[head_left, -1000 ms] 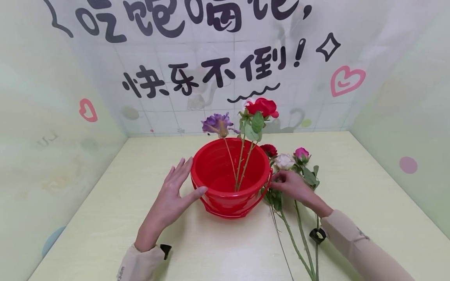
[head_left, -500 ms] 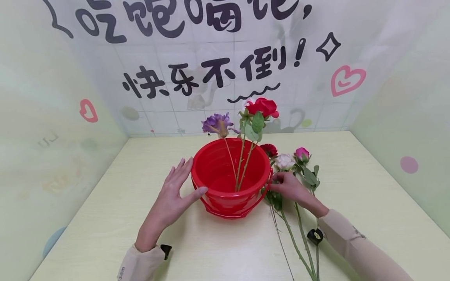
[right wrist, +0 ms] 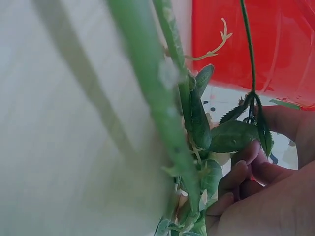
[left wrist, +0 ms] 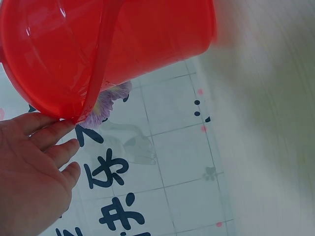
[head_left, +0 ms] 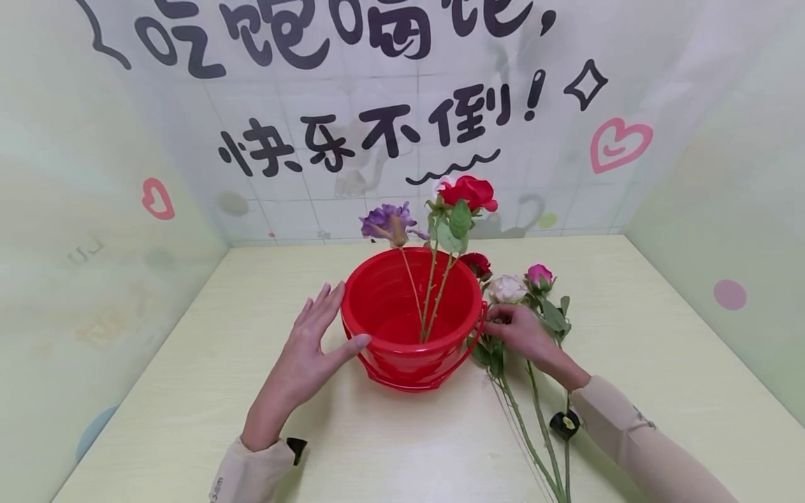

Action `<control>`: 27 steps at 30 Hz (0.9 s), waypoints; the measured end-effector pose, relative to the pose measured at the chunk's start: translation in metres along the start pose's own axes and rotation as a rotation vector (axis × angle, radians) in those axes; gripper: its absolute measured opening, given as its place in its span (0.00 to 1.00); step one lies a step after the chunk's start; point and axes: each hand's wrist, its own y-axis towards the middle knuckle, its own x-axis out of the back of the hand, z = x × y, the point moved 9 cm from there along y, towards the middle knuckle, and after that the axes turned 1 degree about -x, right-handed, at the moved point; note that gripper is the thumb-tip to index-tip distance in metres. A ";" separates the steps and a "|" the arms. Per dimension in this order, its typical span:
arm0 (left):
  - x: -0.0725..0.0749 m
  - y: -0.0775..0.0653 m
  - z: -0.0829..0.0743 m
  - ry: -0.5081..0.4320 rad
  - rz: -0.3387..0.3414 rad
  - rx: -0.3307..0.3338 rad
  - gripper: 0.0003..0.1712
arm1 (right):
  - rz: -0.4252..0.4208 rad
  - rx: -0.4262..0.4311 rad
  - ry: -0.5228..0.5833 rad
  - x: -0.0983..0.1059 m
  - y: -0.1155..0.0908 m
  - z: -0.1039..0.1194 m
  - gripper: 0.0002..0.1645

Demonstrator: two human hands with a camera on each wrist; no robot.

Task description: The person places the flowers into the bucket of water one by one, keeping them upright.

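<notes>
A red bucket [head_left: 405, 367] holds a purple flower [head_left: 385, 223] and a red rose [head_left: 472, 193], with a pale bloom partly hidden behind the rose. My left hand [head_left: 308, 349] rests at the bucket's left rim, fingers straight and thumb spread; its fingertips meet the rim in the left wrist view. Right of the bucket, my right hand [head_left: 518, 334] pinches the thin stem [right wrist: 250, 54] of a dark red flower [head_left: 476, 264], by its toothed leaves. Under this hand lie a pale pink rose [head_left: 506, 288] and a magenta rose [head_left: 539, 277].
Green rose stems [head_left: 522, 426] run toward the table's front edge. The bucket's handle [head_left: 481, 335] hangs down beside my right fingers. A printed backdrop [head_left: 302, 216] stands behind the pale table [head_left: 264, 279], with side panels left and right.
The dark red flower has shifted slightly left toward the bucket, and its thin stem has moved among the rose stems. My left hand and the bucket have stayed put.
</notes>
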 end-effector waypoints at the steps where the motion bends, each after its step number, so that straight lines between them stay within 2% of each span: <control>1: 0.000 0.000 0.000 -0.001 0.000 0.000 0.50 | -0.005 -0.003 0.009 0.001 0.000 0.000 0.08; 7: -0.001 0.000 0.001 -0.003 0.001 0.007 0.51 | -0.042 0.000 0.044 0.005 -0.001 0.000 0.08; 17: -0.001 -0.001 0.003 0.006 0.002 0.029 0.51 | -0.104 0.009 0.105 0.019 -0.003 0.013 0.11; 27: 0.000 -0.001 0.001 0.012 0.003 0.013 0.51 | -0.195 0.045 0.165 0.045 -0.009 0.034 0.18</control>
